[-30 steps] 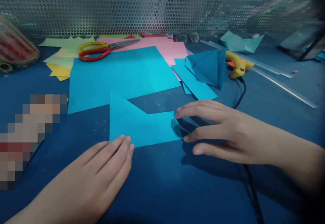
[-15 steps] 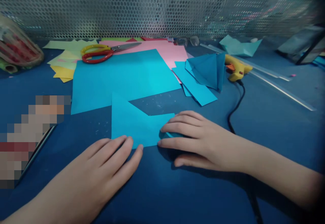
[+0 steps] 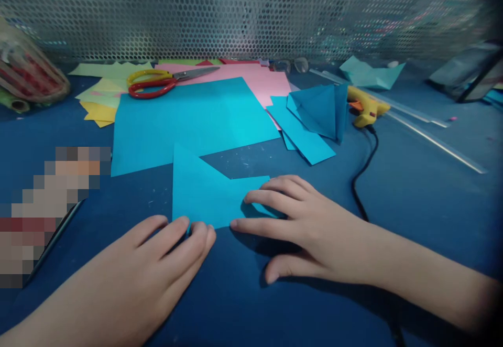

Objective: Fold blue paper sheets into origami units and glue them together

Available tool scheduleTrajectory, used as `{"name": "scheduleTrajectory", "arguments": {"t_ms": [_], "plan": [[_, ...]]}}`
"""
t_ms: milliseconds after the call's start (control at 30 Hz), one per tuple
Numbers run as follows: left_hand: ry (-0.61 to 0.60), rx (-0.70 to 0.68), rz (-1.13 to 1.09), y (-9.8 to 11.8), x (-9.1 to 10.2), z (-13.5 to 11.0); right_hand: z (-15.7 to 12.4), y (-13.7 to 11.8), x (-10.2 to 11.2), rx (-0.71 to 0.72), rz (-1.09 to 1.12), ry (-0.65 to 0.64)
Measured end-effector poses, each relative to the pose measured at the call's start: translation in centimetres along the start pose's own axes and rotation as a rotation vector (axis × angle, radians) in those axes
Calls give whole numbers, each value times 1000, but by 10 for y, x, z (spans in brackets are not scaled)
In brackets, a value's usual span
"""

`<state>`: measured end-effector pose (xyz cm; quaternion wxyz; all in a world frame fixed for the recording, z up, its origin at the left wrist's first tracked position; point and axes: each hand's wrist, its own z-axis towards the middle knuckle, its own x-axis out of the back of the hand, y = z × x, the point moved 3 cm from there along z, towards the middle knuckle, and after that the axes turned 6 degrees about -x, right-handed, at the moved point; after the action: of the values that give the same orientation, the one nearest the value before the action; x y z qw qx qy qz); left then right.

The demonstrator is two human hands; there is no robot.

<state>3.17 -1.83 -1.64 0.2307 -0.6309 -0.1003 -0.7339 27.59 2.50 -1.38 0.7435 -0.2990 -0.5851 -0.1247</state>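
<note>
A small piece of cyan paper [image 3: 204, 192], folded with a triangular flap on its left, lies flat on the blue table [image 3: 251, 294] in front of me. My left hand [image 3: 157, 263] rests open with its fingertips on the paper's lower left edge. My right hand [image 3: 302, 226] lies open, fingers stretched flat over the paper's right part and lower right edge, thumb on the table.
Behind lies a large cyan sheet [image 3: 188, 121], with pink paper [image 3: 259, 77], yellow sheets [image 3: 98, 100] and red-and-yellow scissors [image 3: 157, 82]. A folded blue paper shape [image 3: 318, 108] sits right of centre. A yellow glue gun [image 3: 367, 108] with black cord [image 3: 363, 171] lies beyond. Perforated metal wall behind.
My right hand has slid left from the paper's right edge onto the paper. My left hand has shifted slightly along the lower left edge.
</note>
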Motion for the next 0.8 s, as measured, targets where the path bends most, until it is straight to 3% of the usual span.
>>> {"name": "scheduleTrajectory", "arguments": {"t_ms": [233, 567, 800], "plan": [[0, 9, 22, -2, -1, 5, 8, -16, -4, -43, -91, 15], [-6, 57, -17, -4, 3, -17, 0, 1, 9, 22, -32, -26], [42, 84, -56, -5, 11, -31, -9, 11, 21, -10, 12, -75]]}}
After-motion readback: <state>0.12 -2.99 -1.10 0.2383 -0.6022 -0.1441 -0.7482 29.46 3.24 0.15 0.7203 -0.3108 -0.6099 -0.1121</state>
